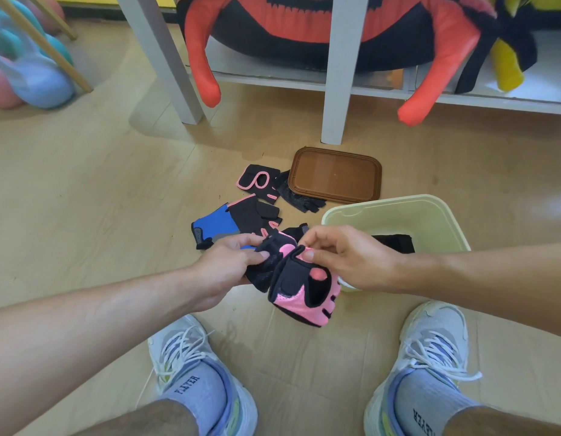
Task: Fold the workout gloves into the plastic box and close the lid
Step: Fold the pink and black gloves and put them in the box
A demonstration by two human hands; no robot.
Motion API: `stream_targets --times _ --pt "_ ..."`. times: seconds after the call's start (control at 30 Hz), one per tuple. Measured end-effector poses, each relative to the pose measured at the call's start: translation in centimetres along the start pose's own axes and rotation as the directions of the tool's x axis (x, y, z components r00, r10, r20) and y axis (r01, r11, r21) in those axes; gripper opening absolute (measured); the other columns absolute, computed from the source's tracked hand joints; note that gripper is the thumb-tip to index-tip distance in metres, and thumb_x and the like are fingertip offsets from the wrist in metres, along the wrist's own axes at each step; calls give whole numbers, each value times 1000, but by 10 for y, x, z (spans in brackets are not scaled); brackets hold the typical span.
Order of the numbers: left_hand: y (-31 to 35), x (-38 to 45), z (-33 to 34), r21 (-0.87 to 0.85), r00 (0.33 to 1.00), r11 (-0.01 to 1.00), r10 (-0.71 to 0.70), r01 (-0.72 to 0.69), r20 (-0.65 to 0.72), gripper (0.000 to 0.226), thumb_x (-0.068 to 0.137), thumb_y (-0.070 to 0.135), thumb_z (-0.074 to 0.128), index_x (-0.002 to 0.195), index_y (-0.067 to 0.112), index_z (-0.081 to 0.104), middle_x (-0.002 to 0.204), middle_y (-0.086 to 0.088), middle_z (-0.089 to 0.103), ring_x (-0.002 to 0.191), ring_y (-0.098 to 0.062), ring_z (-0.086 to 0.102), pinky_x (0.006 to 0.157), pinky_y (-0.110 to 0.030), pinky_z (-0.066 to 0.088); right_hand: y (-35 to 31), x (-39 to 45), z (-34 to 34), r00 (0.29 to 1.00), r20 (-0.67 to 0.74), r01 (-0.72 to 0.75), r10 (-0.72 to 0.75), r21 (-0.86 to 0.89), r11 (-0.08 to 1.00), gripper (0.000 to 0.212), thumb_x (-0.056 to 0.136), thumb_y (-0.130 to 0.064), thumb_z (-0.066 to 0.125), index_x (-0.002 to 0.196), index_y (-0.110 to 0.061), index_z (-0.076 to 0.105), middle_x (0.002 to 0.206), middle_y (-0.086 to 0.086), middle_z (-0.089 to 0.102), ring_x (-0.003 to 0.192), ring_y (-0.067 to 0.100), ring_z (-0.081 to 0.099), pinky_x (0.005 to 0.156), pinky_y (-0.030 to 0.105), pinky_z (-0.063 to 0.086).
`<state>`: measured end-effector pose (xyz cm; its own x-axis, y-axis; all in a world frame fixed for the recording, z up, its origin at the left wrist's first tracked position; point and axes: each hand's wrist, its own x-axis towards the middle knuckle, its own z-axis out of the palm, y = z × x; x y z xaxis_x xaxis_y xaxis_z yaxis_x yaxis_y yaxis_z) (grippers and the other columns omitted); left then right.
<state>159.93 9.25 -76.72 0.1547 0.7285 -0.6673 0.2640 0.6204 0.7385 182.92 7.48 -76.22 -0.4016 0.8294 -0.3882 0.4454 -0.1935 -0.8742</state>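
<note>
Wood-look flooring (84, 196) filled most of the shot, with a white shelf unit (334, 89) at the back holding a big red and black plush thing (304, 29), and some pastel dumbbells (27, 73) off in the left corner. Down low you could see the person's two pale sneakers (191, 357). Both hands were up over the floor working one pink and black glove (299, 289): the left hand (224, 273) had its thumb and fingers pinched on the glove's darker end, and the right hand (345, 258) was pinching the pink edge near the top, fingers curled. Right beside that sat the pale green plastic box (395, 212), open, with something black already lying inside. Its brown lid (335, 174) lay flat on the floor just behind the box. More gloves were still scattered on the floor between the hands and the lid: a blue glove (214, 226), another pink-trimmed glove (257, 180) and a dark grey glove (296, 196) touching the lid's edge.
</note>
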Motion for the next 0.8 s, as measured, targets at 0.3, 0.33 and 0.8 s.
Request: stream_targets --times 0.3,0.33,0.8 --pt "3 -11 26 -49 996 999 -16 20 87 26 100 27 62 116 10 72 101 -11 78 85 -20 69 73 -33 56 8 5 3 994 -96 -53 57 46 998 12 100 -29 66 97 -18 69 86 2 80 85 22 75 90 40 57" --pt "4 -11 25 -27 994 1000 0 3 110 28 97 28 67 118 9 70 104 -9 79 86 -19 71 75 -33 57 8 6 3 993 -99 -62 67 59 996 11 100 -29 66 96 -18 69 83 0 80 80 19 75 86 37 56" --pt "-7 -13 20 215 988 965 134 -148 76 29 86 14 82 107 13 63 96 -6 82 94 -33 76 90 -47 54 15 4 4 985 -57 -162 160 -23 987 12 96 -36 70 99 -25 68 104 -4 74 96 8 68 83 25 53"
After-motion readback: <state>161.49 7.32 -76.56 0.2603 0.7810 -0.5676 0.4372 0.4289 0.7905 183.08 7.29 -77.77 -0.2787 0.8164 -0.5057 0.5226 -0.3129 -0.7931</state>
